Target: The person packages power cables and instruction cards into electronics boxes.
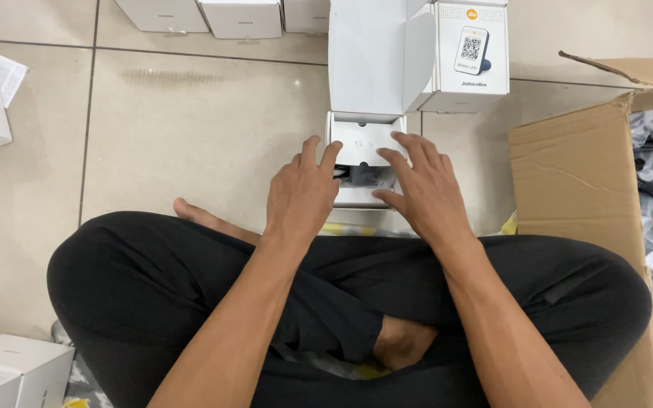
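White box (363, 155) on tile floor (190, 113) at 12 o'clock of crossed legs, lid up so insert lies reachable. Left hand (301, 193) and right hand (426, 189) rest on it from 9 and 3, fingers spread, gripping nothing. Dark item under insert mostly hidden. Carton (580, 181) at 3 cut off, bagged contents unclear.

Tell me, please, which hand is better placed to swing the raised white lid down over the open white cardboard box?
Probably the right hand: its fingers lie nearest the raised lid of the open white cardboard box; the left hand rests lower at the box's left edge.
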